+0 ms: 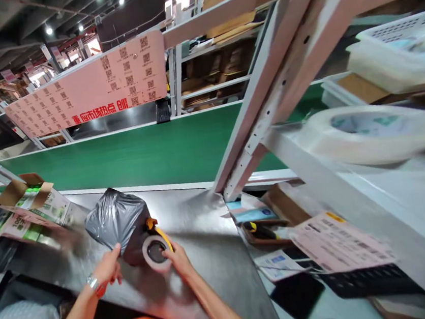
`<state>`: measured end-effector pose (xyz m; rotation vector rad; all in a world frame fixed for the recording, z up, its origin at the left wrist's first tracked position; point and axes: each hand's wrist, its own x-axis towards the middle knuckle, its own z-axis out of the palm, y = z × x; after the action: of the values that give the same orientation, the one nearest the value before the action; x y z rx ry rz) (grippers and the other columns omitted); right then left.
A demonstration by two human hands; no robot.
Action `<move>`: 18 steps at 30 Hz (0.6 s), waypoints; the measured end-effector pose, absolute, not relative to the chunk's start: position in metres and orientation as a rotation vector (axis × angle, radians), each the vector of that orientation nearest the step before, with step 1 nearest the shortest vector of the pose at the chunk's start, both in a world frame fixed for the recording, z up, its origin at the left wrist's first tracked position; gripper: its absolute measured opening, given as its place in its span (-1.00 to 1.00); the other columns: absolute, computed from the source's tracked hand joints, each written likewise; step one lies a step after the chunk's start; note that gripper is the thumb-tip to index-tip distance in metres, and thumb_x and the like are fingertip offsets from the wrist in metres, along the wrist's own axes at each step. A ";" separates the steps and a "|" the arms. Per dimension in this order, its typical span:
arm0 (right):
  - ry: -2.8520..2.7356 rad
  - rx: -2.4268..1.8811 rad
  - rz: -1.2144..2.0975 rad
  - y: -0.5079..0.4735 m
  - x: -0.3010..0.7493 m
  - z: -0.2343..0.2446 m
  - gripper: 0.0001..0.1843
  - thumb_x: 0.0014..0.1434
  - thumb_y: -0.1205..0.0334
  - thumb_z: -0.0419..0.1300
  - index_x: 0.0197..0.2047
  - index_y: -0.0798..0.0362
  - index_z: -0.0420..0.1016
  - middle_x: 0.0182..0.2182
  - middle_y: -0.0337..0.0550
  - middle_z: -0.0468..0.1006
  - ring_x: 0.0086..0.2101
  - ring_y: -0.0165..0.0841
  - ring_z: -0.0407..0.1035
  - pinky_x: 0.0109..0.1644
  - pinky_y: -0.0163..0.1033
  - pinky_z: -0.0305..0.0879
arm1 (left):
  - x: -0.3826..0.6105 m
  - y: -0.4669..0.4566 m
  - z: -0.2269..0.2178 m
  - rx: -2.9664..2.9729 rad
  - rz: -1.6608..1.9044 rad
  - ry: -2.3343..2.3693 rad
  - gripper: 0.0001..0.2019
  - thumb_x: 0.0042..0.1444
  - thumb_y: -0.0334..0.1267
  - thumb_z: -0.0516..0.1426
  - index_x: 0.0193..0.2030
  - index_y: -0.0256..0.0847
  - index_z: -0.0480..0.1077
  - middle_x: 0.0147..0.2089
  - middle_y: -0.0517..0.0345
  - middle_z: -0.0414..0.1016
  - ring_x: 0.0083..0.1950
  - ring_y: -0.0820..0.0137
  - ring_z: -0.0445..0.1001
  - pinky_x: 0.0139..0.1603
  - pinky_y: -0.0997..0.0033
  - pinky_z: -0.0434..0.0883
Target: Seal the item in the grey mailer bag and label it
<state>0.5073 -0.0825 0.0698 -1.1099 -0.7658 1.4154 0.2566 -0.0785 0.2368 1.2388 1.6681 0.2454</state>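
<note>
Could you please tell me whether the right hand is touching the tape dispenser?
Touching. The head view shows the right hand gripping the tape dispenser, with fingers against its yellow frame and the roll's core.

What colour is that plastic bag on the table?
The plastic bag is shiny dark grey, in the head view.

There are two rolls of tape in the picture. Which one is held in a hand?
The roll on the yellow dispenser, in the right hand; the other roll lies on the shelf at far right.
</note>
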 end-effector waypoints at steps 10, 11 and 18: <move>-0.877 -1.115 1.427 -0.126 0.530 0.087 -0.22 -0.17 0.21 0.36 0.21 -0.05 0.71 0.16 -0.10 0.74 0.20 0.06 0.54 0.47 0.19 0.32 | 0.271 -0.077 0.276 1.366 0.094 1.479 -0.06 0.03 0.73 -0.07 -0.44 -0.23 0.54 -0.63 0.05 0.48 -0.55 0.30 0.46 -0.51 0.35 0.26; -0.885 -1.107 1.452 -0.151 0.518 0.080 -0.20 -0.17 0.22 0.35 0.23 -0.06 0.70 0.21 -0.10 0.71 0.25 0.08 0.51 0.50 0.21 0.28 | 0.257 -0.070 0.286 1.558 0.109 1.474 -0.08 0.12 0.66 -0.08 -0.36 -0.26 0.60 -0.63 0.05 0.49 -0.53 0.28 0.47 -0.46 0.31 0.34; -0.610 -1.182 1.331 -0.228 0.389 0.061 -0.12 -0.09 0.18 0.29 0.38 -0.10 0.58 0.36 -0.13 0.59 0.39 0.02 0.39 0.56 0.15 0.24 | 0.186 0.039 0.288 2.390 0.545 1.304 -0.07 0.28 0.44 0.05 0.47 -0.35 0.40 0.64 -0.34 0.22 0.70 -0.20 0.04 0.66 -0.23 0.11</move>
<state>0.3891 -0.2285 0.0608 -1.1823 -0.6103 1.3306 0.1865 0.0388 0.2884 2.3902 1.3040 0.5454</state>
